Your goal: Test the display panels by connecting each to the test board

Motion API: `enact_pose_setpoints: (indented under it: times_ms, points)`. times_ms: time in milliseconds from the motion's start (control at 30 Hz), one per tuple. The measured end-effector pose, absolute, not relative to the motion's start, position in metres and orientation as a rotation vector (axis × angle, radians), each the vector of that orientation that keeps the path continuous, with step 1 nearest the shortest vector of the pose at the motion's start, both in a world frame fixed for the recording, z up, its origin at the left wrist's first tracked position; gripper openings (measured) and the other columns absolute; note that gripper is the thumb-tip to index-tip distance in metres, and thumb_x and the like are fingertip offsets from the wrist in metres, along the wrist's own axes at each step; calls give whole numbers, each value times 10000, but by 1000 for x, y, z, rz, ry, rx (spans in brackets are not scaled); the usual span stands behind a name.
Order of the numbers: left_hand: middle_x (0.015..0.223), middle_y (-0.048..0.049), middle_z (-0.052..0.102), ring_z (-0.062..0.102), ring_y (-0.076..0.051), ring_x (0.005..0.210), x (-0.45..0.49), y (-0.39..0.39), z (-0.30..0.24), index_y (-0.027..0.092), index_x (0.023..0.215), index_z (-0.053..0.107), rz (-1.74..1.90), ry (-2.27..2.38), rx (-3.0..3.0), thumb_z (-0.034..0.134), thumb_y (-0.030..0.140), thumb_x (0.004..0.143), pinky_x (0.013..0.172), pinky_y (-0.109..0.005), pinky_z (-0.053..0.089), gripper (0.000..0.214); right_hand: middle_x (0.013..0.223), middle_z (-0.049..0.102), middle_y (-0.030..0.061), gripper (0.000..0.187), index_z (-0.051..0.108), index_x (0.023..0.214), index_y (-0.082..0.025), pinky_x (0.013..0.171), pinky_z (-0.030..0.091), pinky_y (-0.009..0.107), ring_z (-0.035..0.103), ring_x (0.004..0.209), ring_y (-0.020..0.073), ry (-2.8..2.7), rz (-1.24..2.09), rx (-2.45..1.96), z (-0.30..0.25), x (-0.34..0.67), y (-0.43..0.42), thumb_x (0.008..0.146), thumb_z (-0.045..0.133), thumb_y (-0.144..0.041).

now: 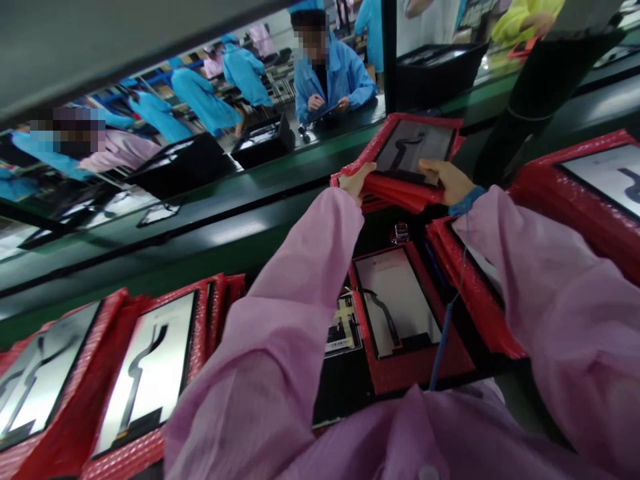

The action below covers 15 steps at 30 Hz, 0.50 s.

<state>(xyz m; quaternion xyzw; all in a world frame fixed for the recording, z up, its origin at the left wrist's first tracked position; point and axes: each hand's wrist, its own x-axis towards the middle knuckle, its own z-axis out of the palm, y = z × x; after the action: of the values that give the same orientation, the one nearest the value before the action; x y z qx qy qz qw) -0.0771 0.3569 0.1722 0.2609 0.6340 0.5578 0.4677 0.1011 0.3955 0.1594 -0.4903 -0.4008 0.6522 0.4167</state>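
The left hand is clasping the left edge and the right hand the near right corner of a stack of red-wrapped screen panels, while another panel is lying nearer, between pink sleeves, and a blue-coated worker is sitting on the far side.

Head-worn camera, facing forward, angled down

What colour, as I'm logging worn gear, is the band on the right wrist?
The wrist band is blue, seen best in the head view.
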Motion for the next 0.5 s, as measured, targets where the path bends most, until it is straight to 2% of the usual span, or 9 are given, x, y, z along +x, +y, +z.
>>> enact_pose_setpoints:
  times_ms: [67, 133, 233, 367, 500]
  points:
    - [813, 0, 701, 678, -153, 927, -68, 334, 181, 210, 892, 618, 1431, 1397, 710, 709, 169, 889, 867, -297, 551, 100, 885, 657, 1, 142, 631, 964, -122, 708, 559, 247, 616, 741, 81, -1011, 1628, -1219, 175, 121, 382, 980, 600, -259]
    - [794, 1, 680, 687, -177, 956, -52, 301, 187, 189, 841, 595, 1404, 1277, 738, 707, 123, 869, 886, -327, 557, 132, 859, 671, -1, 123, 650, 884, -136, 733, 551, 223, 617, 732, 66, -1011, 1613, -1232, 188, 147, 362, 975, 585, -186]
    - [919, 0, 707, 694, -203, 1035, -15, 241, 185, 206, 942, 606, 1348, 1296, 732, 768, 143, 813, 947, -355, 552, 216, 760, 686, 38, 233, 680, 743, -147, 727, 553, 262, 629, 678, 97, -1000, 1629, -1346, 198, 192, 325, 955, 583, -149]
    - [1194, -33, 696, 659, -233, 1179, 42, 169, 165, 263, 1097, 549, 1205, 1350, 794, 834, 215, 750, 1072, -366, 502, 451, 808, 745, 79, 162, 742, 805, -172, 672, 569, 346, 666, 622, 154, -1083, 1522, -1581, 193, 251, 275, 891, 623, -103]
    - [1307, -111, 647, 619, -282, 1247, 88, 135, 145, 263, 1143, 462, 926, 1450, 727, 881, 274, 696, 1125, -405, 445, 613, 834, 762, 96, 133, 755, 858, -205, 595, 544, 364, 712, 659, 212, -1133, 1573, -1714, 174, 303, 246, 813, 693, -96]
